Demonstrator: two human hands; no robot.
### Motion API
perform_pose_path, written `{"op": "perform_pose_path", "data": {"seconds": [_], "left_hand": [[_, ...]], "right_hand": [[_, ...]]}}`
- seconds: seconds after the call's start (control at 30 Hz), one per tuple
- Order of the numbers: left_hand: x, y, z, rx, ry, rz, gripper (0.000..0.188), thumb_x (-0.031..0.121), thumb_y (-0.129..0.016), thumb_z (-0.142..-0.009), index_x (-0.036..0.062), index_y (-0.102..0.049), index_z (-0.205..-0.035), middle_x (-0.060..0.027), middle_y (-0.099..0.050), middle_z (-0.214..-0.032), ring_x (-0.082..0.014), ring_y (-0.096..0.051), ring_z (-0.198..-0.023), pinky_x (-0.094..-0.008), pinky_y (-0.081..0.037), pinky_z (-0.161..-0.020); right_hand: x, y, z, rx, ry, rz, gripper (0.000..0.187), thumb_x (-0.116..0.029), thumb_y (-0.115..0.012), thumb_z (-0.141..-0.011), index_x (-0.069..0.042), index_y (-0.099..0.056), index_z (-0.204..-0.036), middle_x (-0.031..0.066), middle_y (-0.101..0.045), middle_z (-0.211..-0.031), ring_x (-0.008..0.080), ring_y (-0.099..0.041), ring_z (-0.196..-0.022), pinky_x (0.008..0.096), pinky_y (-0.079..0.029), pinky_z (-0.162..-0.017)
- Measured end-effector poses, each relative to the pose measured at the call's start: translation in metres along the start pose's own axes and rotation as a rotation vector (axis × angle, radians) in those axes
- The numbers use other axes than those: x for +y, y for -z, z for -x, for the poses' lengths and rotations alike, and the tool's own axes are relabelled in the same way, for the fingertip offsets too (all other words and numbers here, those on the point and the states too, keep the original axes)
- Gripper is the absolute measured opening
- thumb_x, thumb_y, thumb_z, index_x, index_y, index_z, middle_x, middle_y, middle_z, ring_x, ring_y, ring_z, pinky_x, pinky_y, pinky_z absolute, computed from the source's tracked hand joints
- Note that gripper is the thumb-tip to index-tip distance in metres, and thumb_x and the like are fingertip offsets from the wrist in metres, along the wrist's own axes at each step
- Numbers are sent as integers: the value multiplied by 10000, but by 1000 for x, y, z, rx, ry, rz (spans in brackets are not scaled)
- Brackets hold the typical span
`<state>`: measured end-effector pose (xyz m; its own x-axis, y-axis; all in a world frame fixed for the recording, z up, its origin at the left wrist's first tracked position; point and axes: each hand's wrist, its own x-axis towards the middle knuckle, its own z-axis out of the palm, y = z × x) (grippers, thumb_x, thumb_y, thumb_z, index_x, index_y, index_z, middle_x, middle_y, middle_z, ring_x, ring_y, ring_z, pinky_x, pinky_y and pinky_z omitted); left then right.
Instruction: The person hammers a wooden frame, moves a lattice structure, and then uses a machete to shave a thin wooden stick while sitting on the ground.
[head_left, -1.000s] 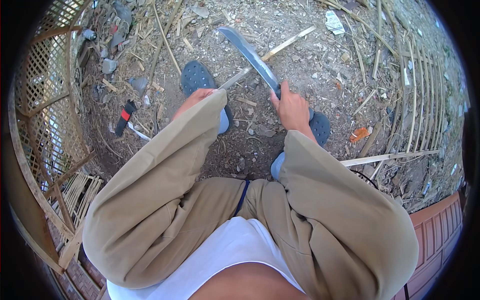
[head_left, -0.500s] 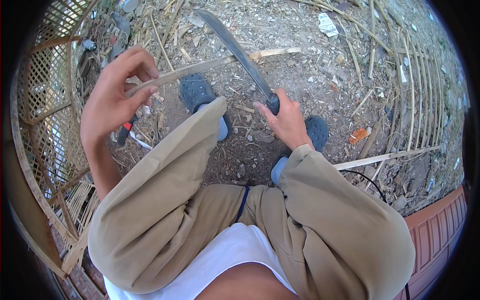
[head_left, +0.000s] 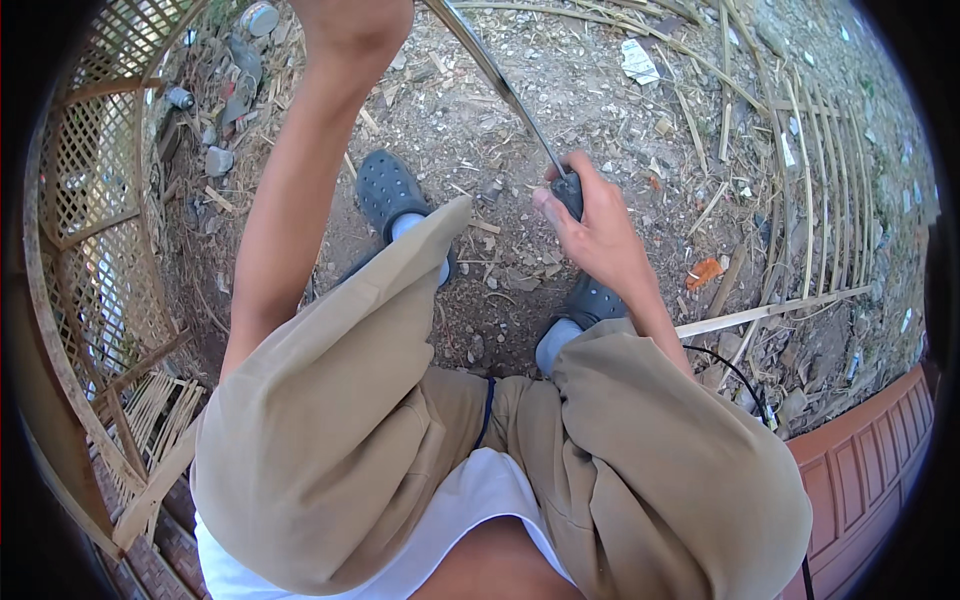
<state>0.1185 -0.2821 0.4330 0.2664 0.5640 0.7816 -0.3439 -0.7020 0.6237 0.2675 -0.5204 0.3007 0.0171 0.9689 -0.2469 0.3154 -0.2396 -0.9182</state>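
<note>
My right hand [head_left: 605,225] is wrapped around the dark handle of a machete [head_left: 508,90], in front of my right knee. Its long blade slants up and to the left until the top edge of the picture cuts it off. My left arm reaches far forward, so only the back and wrist of my left hand [head_left: 355,25] show at the upper edge, close to the blade. The fingers are out of view, and what they hold, if anything, is hidden.
Dark clogs [head_left: 392,190] are on my feet. A wooden strip frame [head_left: 835,200] lies at the right, lattice panels [head_left: 105,180] stand at the left, and a brown panelled piece [head_left: 865,470] sits at the lower right. Wood scraps and litter cover the dirt.
My left hand has swung forward and up out of most of the picture; the wooden strip it held has gone from view. The machete has turned edge-on, its tip now beyond the top edge.
</note>
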Motion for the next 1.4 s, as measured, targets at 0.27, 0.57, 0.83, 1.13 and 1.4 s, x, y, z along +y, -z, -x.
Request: {"op": "perform_pose_path", "data": {"seconds": [0.27, 0.57, 0.83, 1.13, 1.4], "left_hand": [[41, -53, -2, 413, 361, 575, 583, 485, -506, -1153, 196, -377, -664, 86, -269, -551, -40, -226, -420, -246, -176, -372], [16, -53, 1, 305, 108, -212, 528, 320, -685, -1099, 200, -412, -664, 98, -344, -517, -18, -273, -421, -250, -173, -396], [27, -65, 3, 329, -20, -378, 544, 403, -580, -1142, 139, -517, -670, 74, -365, -490, -30, -306, -414, -251, -257, -405], [18, -55, 8, 297, -160, -425, 553, 405, -544, -1155, 118, -554, -682, 70, -370, -481, -31, -307, -400, -257, -197, -391], [6, -51, 10, 361, -159, -380, 537, 380, -542, -1159, 114, -549, -693, 76, -364, -492, -26, -281, -402, -261, -171, -391]], "right_hand": [[3, 2, 6, 72, -51, 103, 437, -379, -583, -1125, 46, -560, -1025, 263, -628, -716, 475, -620, -657, 538, -476, -662], [-29, 12, 1, 54, -203, 75, 427, -338, -668, -1075, 70, -610, -963, 265, -647, -692, 431, -638, -637, 507, -494, -646], [-29, -7, 0, 150, -126, 78, 316, -189, -722, -1000, 99, -593, -1011, 251, -664, -691, 403, -700, -640, 493, -514, -641], [-61, -1, 7, 143, -103, -59, 288, -148, -689, -1003, 116, -576, -1019, 262, -673, -738, 407, -710, -664, 497, -519, -644], [-38, -8, 0, 129, -214, 25, 294, -159, -700, -994, 113, -591, -1011, 253, -673, -732, 371, -705, -650, 486, -517, -636]]}}
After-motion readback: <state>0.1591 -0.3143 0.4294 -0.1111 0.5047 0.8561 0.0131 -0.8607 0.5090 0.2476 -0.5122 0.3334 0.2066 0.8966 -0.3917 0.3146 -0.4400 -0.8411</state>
